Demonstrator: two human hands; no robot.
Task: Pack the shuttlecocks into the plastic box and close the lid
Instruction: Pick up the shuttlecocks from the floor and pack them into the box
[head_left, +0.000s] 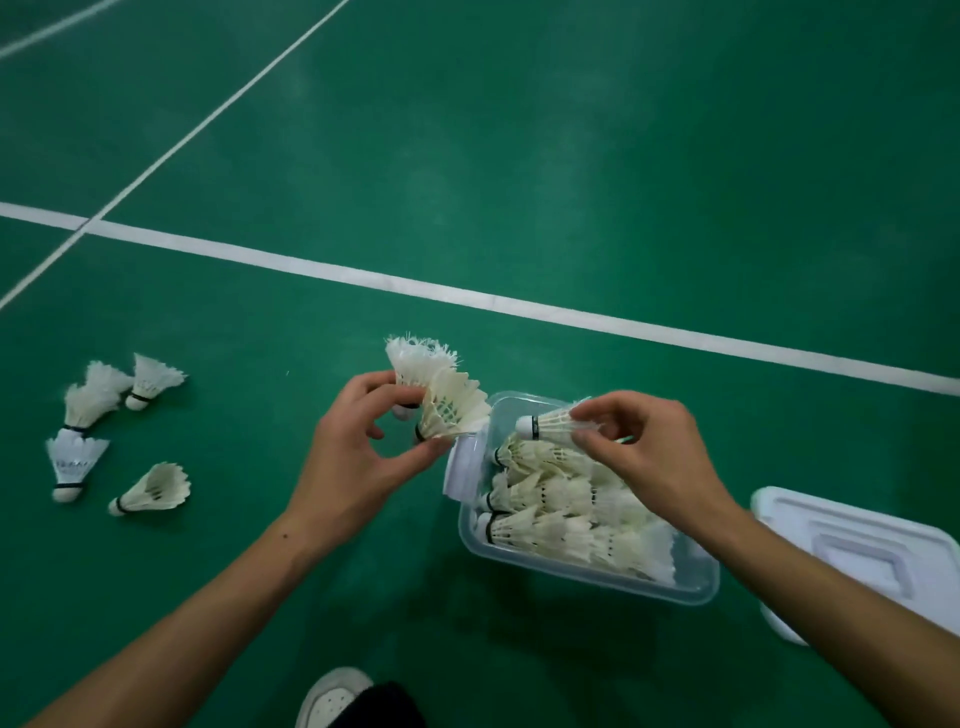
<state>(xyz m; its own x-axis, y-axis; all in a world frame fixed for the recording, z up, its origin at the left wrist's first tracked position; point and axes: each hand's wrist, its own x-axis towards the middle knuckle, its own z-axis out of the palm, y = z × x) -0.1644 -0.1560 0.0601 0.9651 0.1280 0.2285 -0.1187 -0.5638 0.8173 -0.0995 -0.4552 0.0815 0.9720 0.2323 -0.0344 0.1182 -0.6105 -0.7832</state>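
A clear plastic box (587, 574) sits on the green floor at lower right, holding several white shuttlecocks (561, 525) laid in rows. My left hand (358, 457) is just left of the box and grips two shuttlecocks (447, 400), feathers pointing up and right. My right hand (649, 452) hovers over the box and pinches one shuttlecock (548, 423) by its feathers, cork pointing left. Several loose shuttlecocks (91, 410) lie on the floor at far left, one (153, 488) nearest me. The white lid (857, 551) lies off the box, to its right.
White court lines (467, 299) cross the green floor beyond the hands. My white shoe (332, 696) shows at the bottom edge, below the left forearm. The box's white latch (462, 467) sticks out at its left end.
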